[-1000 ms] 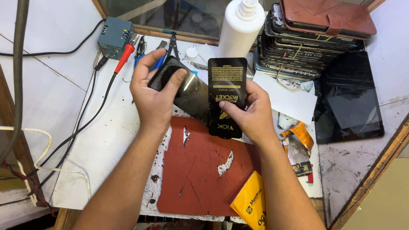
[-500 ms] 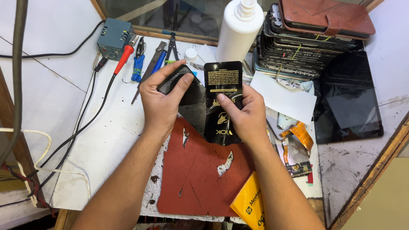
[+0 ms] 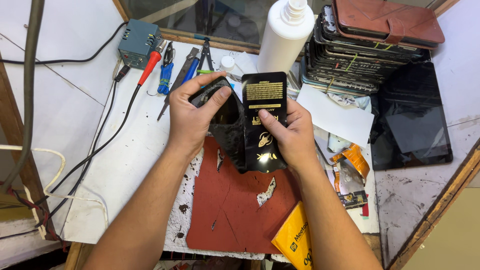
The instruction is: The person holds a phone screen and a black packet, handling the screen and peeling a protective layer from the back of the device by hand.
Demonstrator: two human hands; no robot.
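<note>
- Since half a second ago the flat black packet (image 3: 264, 120) has slid a little lower in the right hand (image 3: 295, 137), and the left thumb now lies across the dark phone case (image 3: 222, 112) rather than curled over its top.
- Left hand (image 3: 192, 115): grip closed around the phone case, held above the table (image 3: 125, 165). Right hand: grip closed on the packet's lower half, thumb on its face.
- The packet is an upright rectangle, black with gold print, touching the case's right edge.
- Behind the hands stand a white bottle (image 3: 285, 35) and a stack of phones (image 3: 360, 55) topped by a brown wallet case (image 3: 387, 20).
- Left of these: red-handled tool (image 3: 150, 67), blue pliers (image 3: 165, 80), grey box (image 3: 138, 44).
- A dark tablet (image 3: 415, 120) lies to the right; a yellow packet (image 3: 295, 240) lies nearest the camera.
- A worn red mat (image 3: 235, 205) covers the white table.
</note>
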